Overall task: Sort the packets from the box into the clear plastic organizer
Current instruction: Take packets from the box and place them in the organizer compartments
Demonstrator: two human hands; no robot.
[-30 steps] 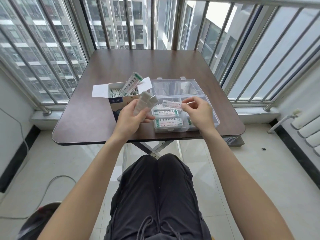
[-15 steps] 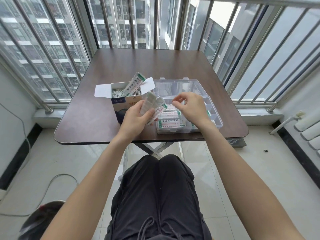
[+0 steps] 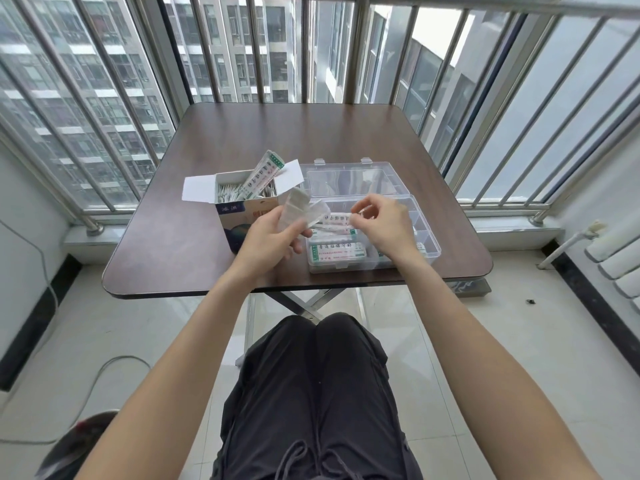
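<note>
An open cardboard box (image 3: pixel 247 211) full of white packets stands on the dark table (image 3: pixel 284 133), with one long packet (image 3: pixel 263 174) sticking up out of it. To its right sits the clear plastic organizer (image 3: pixel 427 237), lid folded back, with packets (image 3: pixel 334 252) lying in its front left compartment. My left hand (image 3: pixel 270 237) holds a fan of several packets (image 3: pixel 299 213) between box and organizer. My right hand (image 3: pixel 381 223) pinches the end of one white packet (image 3: pixel 337 220) above the organizer's left compartments.
Window bars (image 3: pixel 311 46) surround the table's far and side edges. My knees in dark trousers (image 3: pixel 311 393) are under the near edge. A cable (image 3: pixel 104 372) lies on the tiled floor at left, a radiator (image 3: pixel 620 258) stands at right.
My right hand drew back from the organizer toward my left hand and now pinches a single packet from the fan. The view has shifted slightly.
</note>
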